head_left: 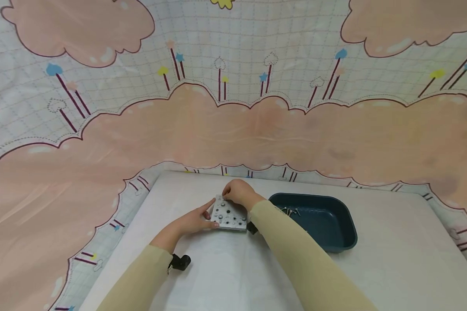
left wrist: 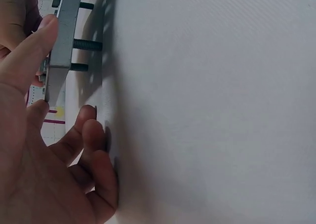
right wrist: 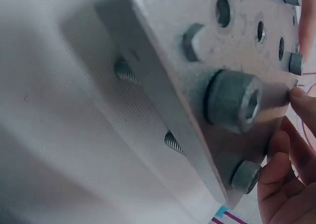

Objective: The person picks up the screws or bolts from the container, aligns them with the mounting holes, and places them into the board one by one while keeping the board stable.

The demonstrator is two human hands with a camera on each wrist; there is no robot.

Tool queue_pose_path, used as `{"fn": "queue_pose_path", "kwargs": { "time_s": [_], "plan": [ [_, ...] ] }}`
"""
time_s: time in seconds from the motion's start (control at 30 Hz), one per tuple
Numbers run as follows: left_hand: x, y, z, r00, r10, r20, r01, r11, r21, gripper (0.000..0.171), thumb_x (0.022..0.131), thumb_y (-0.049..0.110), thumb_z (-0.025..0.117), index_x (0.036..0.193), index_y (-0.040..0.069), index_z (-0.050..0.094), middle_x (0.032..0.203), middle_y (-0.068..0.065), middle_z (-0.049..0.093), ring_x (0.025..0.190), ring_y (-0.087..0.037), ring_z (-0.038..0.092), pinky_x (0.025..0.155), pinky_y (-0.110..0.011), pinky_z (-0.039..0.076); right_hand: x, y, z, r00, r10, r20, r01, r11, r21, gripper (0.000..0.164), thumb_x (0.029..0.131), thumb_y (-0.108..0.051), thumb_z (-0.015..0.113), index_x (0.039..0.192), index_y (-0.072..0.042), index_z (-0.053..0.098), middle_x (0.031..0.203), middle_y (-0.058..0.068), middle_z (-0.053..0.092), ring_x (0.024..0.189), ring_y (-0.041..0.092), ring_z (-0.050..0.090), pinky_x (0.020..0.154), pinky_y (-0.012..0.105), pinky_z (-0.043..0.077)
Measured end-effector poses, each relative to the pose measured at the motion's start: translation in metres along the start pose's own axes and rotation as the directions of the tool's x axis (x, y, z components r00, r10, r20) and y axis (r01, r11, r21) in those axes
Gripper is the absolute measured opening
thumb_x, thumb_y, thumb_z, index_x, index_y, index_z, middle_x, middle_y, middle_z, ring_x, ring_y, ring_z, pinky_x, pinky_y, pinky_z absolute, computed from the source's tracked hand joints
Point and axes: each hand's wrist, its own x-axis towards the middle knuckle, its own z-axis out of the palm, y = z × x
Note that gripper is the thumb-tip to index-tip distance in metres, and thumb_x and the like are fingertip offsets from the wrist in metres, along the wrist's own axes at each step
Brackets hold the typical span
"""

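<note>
Here's the metal plate (head_left: 237,211) on the white tabletop (head_left: 397,242), right between my fingers: my left hand (head_left: 194,220) grips its left side, thumb at the near corner, forefinger up at the far one. My other left fingers curl loosely just above the cloth-like surface, off the metal. My right hand (head_left: 240,192) is bent over the far end, fingertips drawn in close together at the face; whether they're pinching a bolt, I cannot tell.

Round the edges now: fat bolt heads (right wrist: 232,100) stand up from the face, and threaded shanks (left wrist: 88,45) poke out underneath. Tabletop stretches to the left and towards me; on the right, my sleeve (head_left: 295,242) crosses in front of the dark tray (head_left: 327,222), with screws (head_left: 291,211) in it.

That sleeve hides the tray's near-left part. The shank tips sink into shadow, so contact with the table is unclear.
</note>
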Motion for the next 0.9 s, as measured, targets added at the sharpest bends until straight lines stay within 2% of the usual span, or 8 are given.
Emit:
{"fn": "queue_pose_path", "kwargs": {
  "time_s": [0.17,0.33,0.47,0.7,0.9],
  "plan": [
    [0.003,0.005,0.002,1.0,0.004,0.022,-0.004,1.0,0.014,0.098,0.084,0.046,0.077,0.16,0.028,0.018,0.106,-0.002,0.053,0.093,-0.02,0.049,0.085,-0.041,0.038,-0.006,0.002,-0.003,1.0,0.013,0.004,-0.013,0.999,-0.038,0.016,0.095,-0.023,0.069,0.107,-0.017,0.077,0.106,-0.003,0.07,0.091,0.013,0.058,0.09,0.034,0.047],
    [0.005,0.007,0.002,1.0,-0.005,0.024,0.004,0.999,0.036,0.099,0.084,0.047,0.077,0.16,0.027,0.016,0.105,-0.003,0.052,0.093,-0.02,0.049,0.084,-0.041,0.038,-0.012,0.003,-0.013,1.0,-0.007,-0.009,0.006,0.998,-0.066,0.021,0.095,-0.022,0.069,0.114,-0.016,0.075,0.111,-0.001,0.07,0.092,0.013,0.06,0.086,0.033,0.049],
    [0.005,0.007,0.001,1.0,0.003,0.021,-0.004,0.999,0.049,0.101,0.083,0.048,0.077,0.161,0.027,0.015,0.106,-0.004,0.052,0.094,-0.021,0.05,0.086,-0.042,0.039,-0.016,0.004,-0.024,1.0,-0.007,-0.007,0.006,0.999,-0.054,0.023,0.095,-0.023,0.069,0.116,-0.016,0.075,0.11,-0.002,0.07,0.092,0.012,0.062,0.083,0.032,0.05],
    [0.005,0.004,-0.001,0.999,-0.009,0.036,0.007,0.997,0.074,0.101,0.083,0.051,0.076,0.16,0.028,0.016,0.108,-0.004,0.053,0.097,-0.022,0.05,0.089,-0.044,0.039,-0.027,0.007,-0.046,0.999,-0.04,0.014,0.04,0.999,-0.004,0.027,0.096,-0.023,0.068,0.12,-0.012,0.073,0.117,0.001,0.069,0.106,0.018,0.063,0.089,0.035,0.05],
    [0.004,0.005,-0.003,0.999,-0.001,0.034,-0.001,0.998,0.062,0.101,0.083,0.05,0.077,0.16,0.027,0.016,0.11,-0.006,0.052,0.098,-0.023,0.049,0.09,-0.046,0.039,-0.042,0.02,-0.069,0.999,-0.04,0.006,0.04,0.999,0.016,0.027,0.094,-0.024,0.07,0.119,-0.014,0.074,0.112,0.002,0.069,0.1,0.017,0.064,0.084,0.034,0.052]
  ]
}}
